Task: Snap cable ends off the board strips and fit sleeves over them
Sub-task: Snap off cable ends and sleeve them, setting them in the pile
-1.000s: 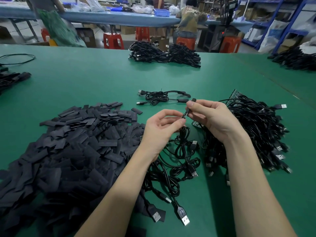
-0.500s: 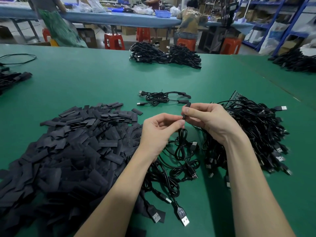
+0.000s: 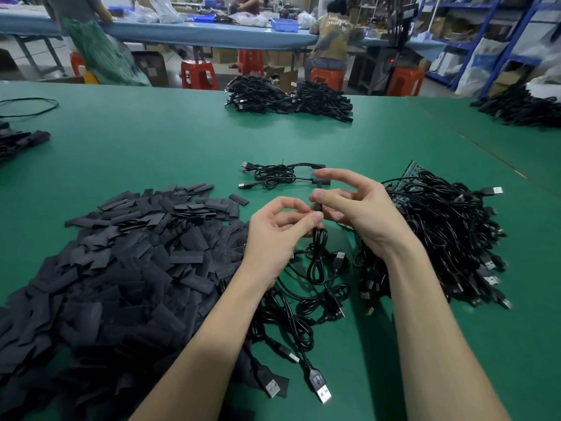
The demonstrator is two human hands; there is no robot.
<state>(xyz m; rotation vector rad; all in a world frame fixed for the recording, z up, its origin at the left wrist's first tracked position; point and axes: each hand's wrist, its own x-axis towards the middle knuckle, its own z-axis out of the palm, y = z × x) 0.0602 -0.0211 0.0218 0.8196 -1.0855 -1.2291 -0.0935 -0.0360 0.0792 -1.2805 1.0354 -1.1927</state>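
My left hand (image 3: 277,235) pinches a black cable (image 3: 317,256) just below its end, above the green table (image 3: 151,153). My right hand (image 3: 361,208) pinches a short black sleeve (image 3: 317,206) on that cable end between thumb and forefinger, with the other fingers spread. The cable's loops hang down onto a tangle of cables with USB plugs (image 3: 303,314). A big heap of flat black sleeves (image 3: 121,268) lies to the left. At the right is a pile of cables (image 3: 440,238) lying on green board strips (image 3: 409,174).
Two sleeved cables (image 3: 279,176) lie just beyond my hands. More cable bundles (image 3: 288,98) sit at the table's far edge, others at the far right (image 3: 522,107) and far left (image 3: 18,141). People work at a blue bench (image 3: 182,31) behind red stools.
The sleeve has slid down over the cable end and both hands have moved a little lower. My right forefinger has lifted and straightened off the sleeve's top.
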